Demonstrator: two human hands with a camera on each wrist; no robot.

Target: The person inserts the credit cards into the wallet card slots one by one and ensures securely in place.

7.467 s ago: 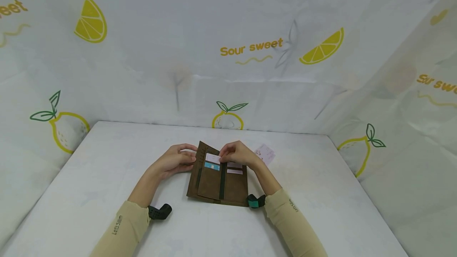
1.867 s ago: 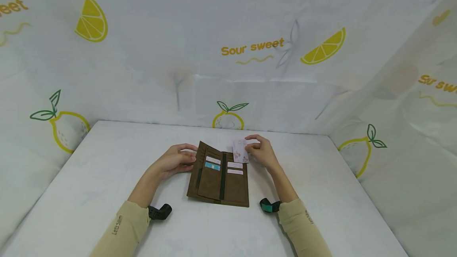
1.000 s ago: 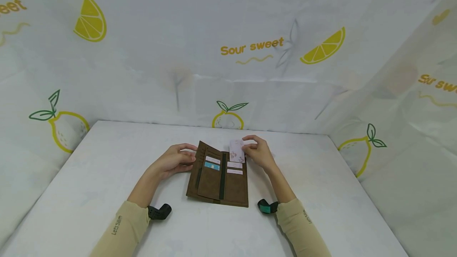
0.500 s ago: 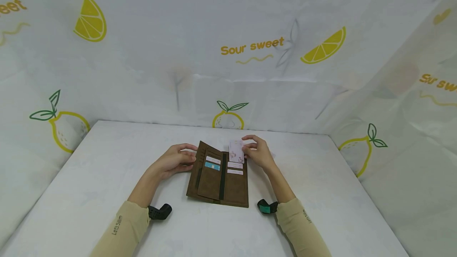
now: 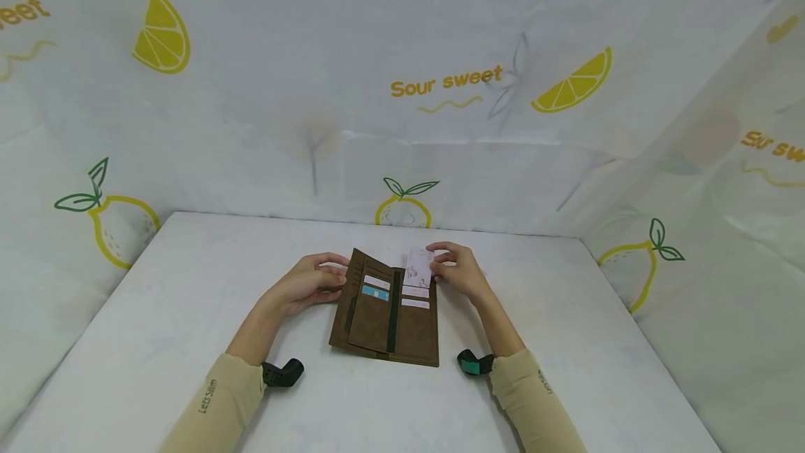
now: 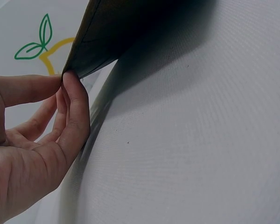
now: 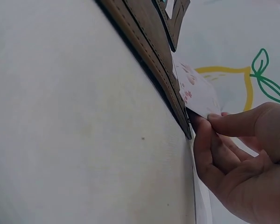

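A brown bifold wallet (image 5: 415,334) lies spread on the white table. My left hand (image 5: 308,285) pinches the outer edge of its left cover, which the left wrist view shows raised off the table. Between thumb and fingers my right hand (image 5: 462,272) pinches a pale card (image 5: 417,268) with a pink floral print. This card stands at the top of the right panel, its lower edge by the uppermost pocket. Two pale cards (image 5: 416,304) show as strips in the pockets below. In the left panel sit a white card (image 5: 376,282) and a blue card (image 5: 375,293).
White table (image 5: 352,411) surrounds the wallet. A white lemon-print sheet (image 5: 251,124) hangs behind and at both sides. A black wrist mount (image 5: 283,372) sits on my left sleeve, and a black and green one (image 5: 474,362) on the right.
Earlier my right hand was at the left panel's white card. It then moved right, took up a printed card, and brought it slightly left to the right panel's top pocket. Left hand unchanged.
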